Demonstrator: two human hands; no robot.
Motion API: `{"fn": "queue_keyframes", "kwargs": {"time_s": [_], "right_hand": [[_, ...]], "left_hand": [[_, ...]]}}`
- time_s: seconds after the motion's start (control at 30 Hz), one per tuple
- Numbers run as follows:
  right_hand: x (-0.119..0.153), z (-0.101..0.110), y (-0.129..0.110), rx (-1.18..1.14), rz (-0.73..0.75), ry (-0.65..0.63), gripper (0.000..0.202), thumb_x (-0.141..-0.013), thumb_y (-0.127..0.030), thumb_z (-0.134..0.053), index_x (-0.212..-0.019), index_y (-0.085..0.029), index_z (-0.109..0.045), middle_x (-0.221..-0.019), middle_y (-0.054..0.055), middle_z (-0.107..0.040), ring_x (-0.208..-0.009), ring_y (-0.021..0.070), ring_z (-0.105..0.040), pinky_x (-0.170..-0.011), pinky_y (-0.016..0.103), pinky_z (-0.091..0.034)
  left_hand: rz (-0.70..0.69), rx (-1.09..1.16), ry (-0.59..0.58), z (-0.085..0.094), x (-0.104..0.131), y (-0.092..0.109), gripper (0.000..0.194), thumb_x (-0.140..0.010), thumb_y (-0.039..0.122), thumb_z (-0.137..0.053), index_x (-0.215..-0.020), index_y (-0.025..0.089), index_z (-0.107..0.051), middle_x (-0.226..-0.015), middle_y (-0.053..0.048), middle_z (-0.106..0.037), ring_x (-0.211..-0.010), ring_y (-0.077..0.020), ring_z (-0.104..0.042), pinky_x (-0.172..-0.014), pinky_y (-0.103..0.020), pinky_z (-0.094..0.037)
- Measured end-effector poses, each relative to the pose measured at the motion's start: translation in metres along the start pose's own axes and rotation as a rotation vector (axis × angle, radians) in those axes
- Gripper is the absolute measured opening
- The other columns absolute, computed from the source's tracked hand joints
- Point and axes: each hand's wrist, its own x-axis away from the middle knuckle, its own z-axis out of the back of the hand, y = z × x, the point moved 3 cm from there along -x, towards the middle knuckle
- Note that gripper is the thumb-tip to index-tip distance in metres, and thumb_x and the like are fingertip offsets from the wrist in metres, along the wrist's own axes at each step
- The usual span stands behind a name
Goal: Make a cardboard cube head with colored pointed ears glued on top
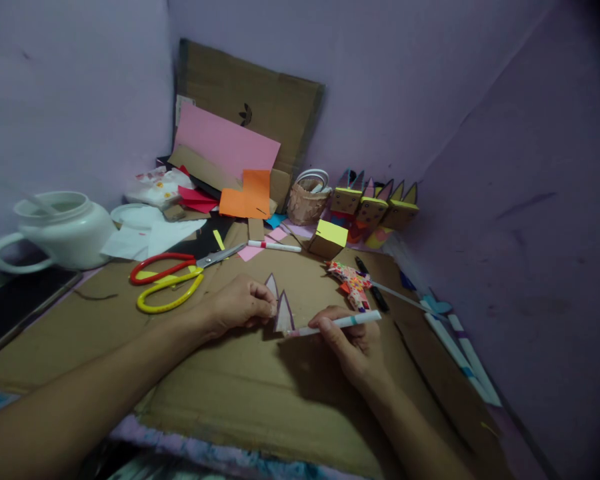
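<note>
My left hand (245, 303) is closed in a pinch at the edge of a paper cutout (283, 315) with two pointed, ear-like tips. The cutout is pale inside, with dark purple lines along its edges. Its lower left part is hidden behind my fingertips. In my right hand (353, 343) a white marker (365, 319) with a teal band is gripped like a pen. The marker's tip end meets the cutout's lower right corner; whether it touches the paper I cannot tell. Beneath both hands lies a cardboard sheet (220, 393).
Scissors (170, 283) with red and yellow handles lie left of my hands. Beyond are a red-capped marker (275, 247), a yellow-topped box (330, 240), a basket (307, 200) and several eared box figures (373, 207). A patterned glue gun (350, 280) lies right; a white pot (70, 230) stands left.
</note>
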Motion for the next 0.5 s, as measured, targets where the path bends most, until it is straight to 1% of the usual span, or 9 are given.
{"fn": "queue_keyframes", "kwargs": {"time_s": [0.07, 0.13, 0.2, 0.27, 0.33, 0.4, 0.5], "right_hand": [[-0.0004, 0.0014, 0.0005, -0.007, 0.016, 0.048, 0.019, -0.085, -0.03, -0.056, -0.075, -0.018, -0.067, -0.059, 0.0, -0.061, -0.053, 0.0122, -0.055, -0.047, 0.021, -0.041], [-0.001, 0.0022, 0.0015, -0.008, 0.038, 0.087, 0.017, -0.085, -0.03, -0.056, -0.081, -0.019, -0.069, -0.065, 0.002, -0.063, -0.058, 0.0138, -0.058, -0.052, 0.023, -0.044], [-0.0015, 0.0019, 0.0026, 0.005, 0.045, 0.084, 0.016, -0.086, -0.031, -0.056, -0.087, -0.02, -0.069, -0.071, 0.003, -0.064, -0.063, 0.0151, -0.059, -0.056, 0.024, -0.045], [-0.0014, 0.0016, 0.0032, 0.023, 0.031, 0.059, 0.018, -0.086, -0.032, -0.056, -0.084, -0.019, -0.069, -0.069, 0.002, -0.063, -0.061, 0.0147, -0.058, -0.054, 0.024, -0.044], [-0.0009, 0.0019, 0.0029, 0.039, 0.004, 0.029, 0.023, -0.085, -0.034, -0.055, -0.076, -0.018, -0.068, -0.06, 0.001, -0.059, -0.053, 0.0128, -0.053, -0.046, 0.022, -0.039], [-0.0005, 0.0027, 0.0014, 0.041, -0.008, 0.014, 0.027, -0.086, -0.036, -0.054, -0.07, -0.017, -0.066, -0.054, 0.0, -0.056, -0.047, 0.0114, -0.049, -0.042, 0.021, -0.035], [-0.0008, 0.0044, -0.0012, -0.003, 0.035, 0.053, 0.024, -0.087, -0.033, -0.054, -0.074, -0.018, -0.067, -0.057, 0.0, -0.059, -0.051, 0.0122, -0.053, -0.046, 0.022, -0.039]], "left_hand": [[-0.004, 0.002, -0.005, -0.0004, 0.0007, 0.0007, 0.013, -0.054, 0.026, -0.058, -0.055, 0.013, -0.057, -0.037, 0.006, -0.042, -0.033, -0.0043, -0.029, -0.035, -0.02, -0.015], [-0.009, 0.005, -0.005, -0.0006, 0.0012, 0.0008, 0.013, -0.053, 0.026, -0.058, -0.055, 0.013, -0.057, -0.037, 0.006, -0.043, -0.034, -0.0042, -0.03, -0.036, -0.019, -0.016], [-0.012, 0.009, -0.006, -0.0004, 0.001, 0.0, 0.014, -0.053, 0.026, -0.059, -0.055, 0.013, -0.057, -0.038, 0.006, -0.044, -0.034, -0.0043, -0.031, -0.036, -0.019, -0.017], [-0.012, 0.012, -0.006, 0.0004, 0.0001, -0.0013, 0.014, -0.053, 0.027, -0.059, -0.055, 0.013, -0.057, -0.039, 0.005, -0.045, -0.034, -0.0044, -0.031, -0.036, -0.019, -0.017], [-0.011, 0.013, -0.009, 0.0011, -0.0011, -0.0024, 0.014, -0.054, 0.027, -0.059, -0.056, 0.013, -0.057, -0.038, 0.006, -0.044, -0.034, -0.0044, -0.031, -0.036, -0.019, -0.016], [-0.009, 0.015, -0.01, 0.0014, -0.0018, -0.0026, 0.013, -0.054, 0.026, -0.059, -0.056, 0.013, -0.057, -0.038, 0.006, -0.044, -0.034, -0.0045, -0.031, -0.036, -0.019, -0.016], [-0.004, 0.016, -0.011, 0.0008, -0.0016, -0.0015, 0.013, -0.053, 0.026, -0.06, -0.055, 0.013, -0.057, -0.039, 0.006, -0.044, -0.034, -0.0045, -0.031, -0.036, -0.019, -0.017]]}}
